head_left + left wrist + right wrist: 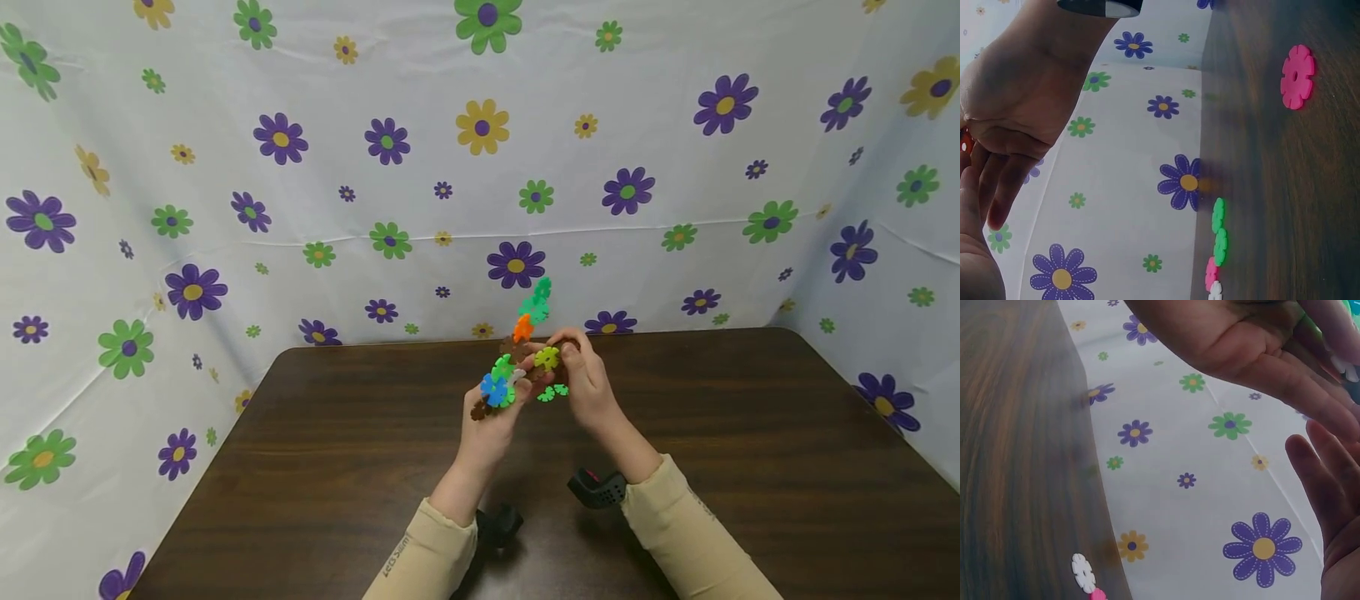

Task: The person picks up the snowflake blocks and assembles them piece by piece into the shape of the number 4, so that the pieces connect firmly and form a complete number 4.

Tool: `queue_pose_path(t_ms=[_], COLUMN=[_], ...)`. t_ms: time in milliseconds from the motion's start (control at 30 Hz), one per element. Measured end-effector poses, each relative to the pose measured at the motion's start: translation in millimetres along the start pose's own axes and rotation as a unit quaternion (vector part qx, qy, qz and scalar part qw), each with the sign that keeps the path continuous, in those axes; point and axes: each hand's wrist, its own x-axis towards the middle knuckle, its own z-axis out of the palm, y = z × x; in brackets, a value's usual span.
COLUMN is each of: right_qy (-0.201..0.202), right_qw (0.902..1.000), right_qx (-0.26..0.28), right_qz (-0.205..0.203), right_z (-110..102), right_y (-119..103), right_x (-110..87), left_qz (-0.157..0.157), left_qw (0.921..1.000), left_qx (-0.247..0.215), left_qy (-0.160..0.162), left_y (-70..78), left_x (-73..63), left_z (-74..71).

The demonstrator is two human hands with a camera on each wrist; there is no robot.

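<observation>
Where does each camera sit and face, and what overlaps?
Head: worn on the head, facing forward-down at pieces, table; left hand, right hand, sleeves show.
Left wrist: on that wrist, facing cloth and table; both hands show.
Right wrist: on that wrist, likewise; both hands.
Wrist views share hands, cloth, table.

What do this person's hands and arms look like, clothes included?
The left hand and right hand are bare. The left sleeve and right sleeve are pale beige with dark lettering. A black device sits at each wrist, the right one showing holes and some red.
</observation>
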Motion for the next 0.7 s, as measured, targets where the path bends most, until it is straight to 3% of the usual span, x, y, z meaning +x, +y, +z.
queue_pose_path(t_ms=[333, 433, 567, 700], right_qy=[0.017, 0.020, 0.016, 0.001], right_qw=[0.9983, 0.9981, 0.9996, 0.9989], right_qx=[-0.052, -0.054, -0.022, 0.044], right_qz=[-0.019, -0.022, 0.000, 0.015], right_z=[7.1, 8.7, 8.6, 5.7], right_y=[5.4, 5.3, 6.1, 4.6], right_x=[1.2, 1.6, 1.6, 1.8], left_qz=[0.002, -0.002, -0.018, -0.031], left_qw=[0.9998, 0.9999, 0.9995, 0.9993], left_qx=[0.019, 0.005, -0.018, -0.011], left_qy=[0.009, 0.010, 0.016, 0.020], left_y=[0.7, 1.5, 0.5, -0.3], left_x=[1.5, 2.2, 2.9, 4.0], left_z=[-1.7, -1.4, -1.3, -2.9])
